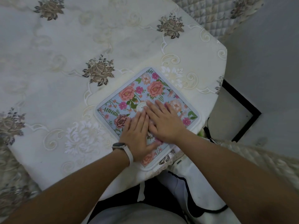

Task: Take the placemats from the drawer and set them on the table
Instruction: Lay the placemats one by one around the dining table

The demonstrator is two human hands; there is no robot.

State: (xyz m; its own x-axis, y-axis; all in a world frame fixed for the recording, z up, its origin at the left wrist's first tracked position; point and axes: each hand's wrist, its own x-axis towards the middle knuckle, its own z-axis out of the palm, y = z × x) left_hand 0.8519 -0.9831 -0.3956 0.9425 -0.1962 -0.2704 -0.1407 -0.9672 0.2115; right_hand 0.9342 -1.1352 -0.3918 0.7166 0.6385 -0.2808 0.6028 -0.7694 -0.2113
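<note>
A square placemat point(142, 92) with pink and red flowers on pale blue and a light border lies flat on the table point(68, 46), turned like a diamond near the table's right front corner. My left hand point(137, 136), with a watch on its wrist, presses flat on the mat's near half with straight fingers. My right hand point(163, 120) lies flat beside it, fingers straight and partly over the left fingertips. The mat's centre is hidden under both hands. No drawer is in view.
The table wears a cream embroidered cloth with brown rose motifs point(98, 70). Quilted chair covers show at the top right point(215, 15) and right front point(258, 160). Grey floor with a black-framed panel point(242, 109) lies to the right.
</note>
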